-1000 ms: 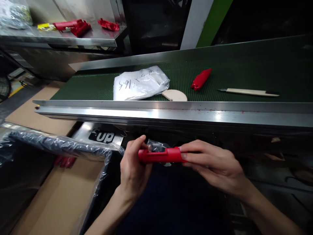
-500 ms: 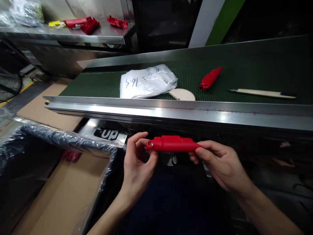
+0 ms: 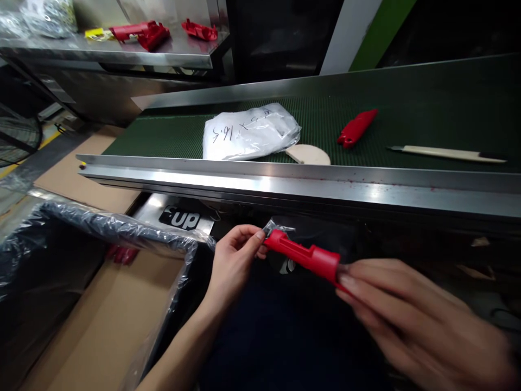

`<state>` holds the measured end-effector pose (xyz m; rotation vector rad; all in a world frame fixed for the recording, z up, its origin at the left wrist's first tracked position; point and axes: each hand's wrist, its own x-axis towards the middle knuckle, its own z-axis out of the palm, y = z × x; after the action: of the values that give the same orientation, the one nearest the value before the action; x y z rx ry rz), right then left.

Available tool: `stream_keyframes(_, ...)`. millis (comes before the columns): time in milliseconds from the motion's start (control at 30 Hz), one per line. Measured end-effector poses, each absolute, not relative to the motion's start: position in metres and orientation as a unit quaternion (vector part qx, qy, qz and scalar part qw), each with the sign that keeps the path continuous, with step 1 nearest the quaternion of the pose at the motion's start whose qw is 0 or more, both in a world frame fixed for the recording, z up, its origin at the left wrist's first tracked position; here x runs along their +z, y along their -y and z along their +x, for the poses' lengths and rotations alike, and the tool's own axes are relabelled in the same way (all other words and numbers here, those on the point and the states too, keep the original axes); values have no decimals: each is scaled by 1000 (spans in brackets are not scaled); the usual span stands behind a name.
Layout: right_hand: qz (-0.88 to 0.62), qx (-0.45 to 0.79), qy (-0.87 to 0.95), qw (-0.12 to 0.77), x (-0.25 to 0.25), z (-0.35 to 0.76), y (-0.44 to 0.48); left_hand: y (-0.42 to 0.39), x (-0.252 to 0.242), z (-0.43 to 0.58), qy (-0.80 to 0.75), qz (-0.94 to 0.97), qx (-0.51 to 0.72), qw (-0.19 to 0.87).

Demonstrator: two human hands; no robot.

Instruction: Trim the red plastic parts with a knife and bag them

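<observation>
A hollow red plastic housing (image 3: 299, 252) with a long cutout along its upper side hangs between my hands, below the conveyor's front rail. It slants down to the right. My left hand (image 3: 236, 255) is closed, thumb and fingers pinched at its narrower left end. Beside those fingertips a small piece of clear plastic film (image 3: 279, 227) catches the light; whether my fingers hold it too I cannot tell. My right hand (image 3: 411, 309), partly blurred, grips the wider right end between thumb and fingers.
On the green conveyor belt (image 3: 163, 130) lie a white bag (image 3: 250, 133) with handwriting, a pale disc (image 3: 309, 154), another red part (image 3: 357, 128) and a thin knife (image 3: 445, 153). A plastic-lined box (image 3: 138, 304) stands at lower left. More red parts (image 3: 140, 35) rest on the metal shelf.
The red housing has turned over, showing its cutout, and its right end has dropped. My right hand has moved down and right, closer to the camera.
</observation>
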<state>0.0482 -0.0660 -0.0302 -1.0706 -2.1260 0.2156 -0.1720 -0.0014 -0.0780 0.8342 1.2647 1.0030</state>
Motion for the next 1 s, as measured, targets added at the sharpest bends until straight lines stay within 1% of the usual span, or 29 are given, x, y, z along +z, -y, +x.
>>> stream_keyframes(67,-381,57,865,320,-31,54,66,2,-77,-171,-542,364,434,620)
stream_keyframes(200,-330,31,908,255,-40,70,69,5,-74,-172,-536,385,431,615)
stream_keyframes(300,-334,19,912,238,-44,71,71,8,-75,-174,-538,404,437,597)
stream_keyframes(433,-356,37,893,272,-46,60,67,11,-79,-175,-530,426,445,583)
stream_keyframes(533,-345,54,887,303,-50,53,62,10,-81,-177,-530,446,451,563)
stream_keyframes(667,-275,67,916,285,-60,51,57,10,-86,-180,-540,491,448,517)
stream_keyframes(767,-271,24,918,287,-66,47,54,15,-90,-180,-546,531,438,478)
stream_keyframes(833,-295,-1,901,319,-69,39,54,20,-95,-177,-553,543,438,455)
stream_keyframes(900,-346,3,864,367,-72,27,55,26,-100,-172,-565,536,445,442)
stream_keyframes(1000,-479,71,744,461,-81,7,59,34,-110,-166,-583,510,459,434)
